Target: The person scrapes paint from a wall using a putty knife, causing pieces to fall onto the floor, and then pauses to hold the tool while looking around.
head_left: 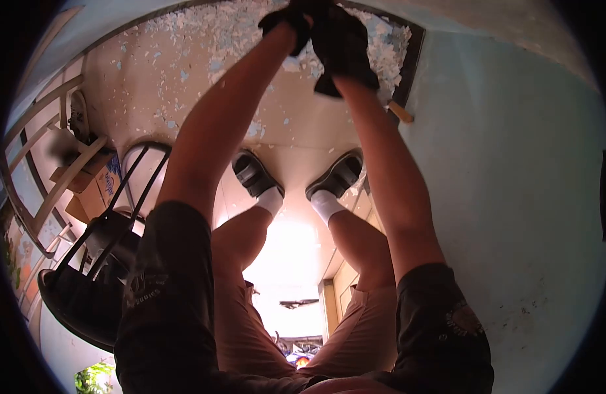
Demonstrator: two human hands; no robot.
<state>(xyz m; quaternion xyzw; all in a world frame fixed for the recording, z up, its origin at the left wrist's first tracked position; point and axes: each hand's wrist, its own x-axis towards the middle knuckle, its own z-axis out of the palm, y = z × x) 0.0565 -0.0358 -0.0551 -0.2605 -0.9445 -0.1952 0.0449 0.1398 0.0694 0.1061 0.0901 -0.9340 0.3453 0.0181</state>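
Observation:
Both of my hands are stretched far forward in black gloves, close together at the top edge of the view. My left hand (286, 23) is bent inward, against or just beside my right hand (342, 46). The dark gloves merge there and their fingers are hidden, so neither grip nor anything held can be made out. Beneath and around them, pale paint flakes (240, 29) lie thickly over the beige floor (152, 85). Beyond the hands is a pale blue wall (447, 14).
A tan handle (401, 111) sticks out by the right wall (500, 177). On the left are a black chair (80, 308), a cardboard box (96, 187) and a pale curved frame (47, 177). My feet in dark sandals (253, 174) stand apart on the floor.

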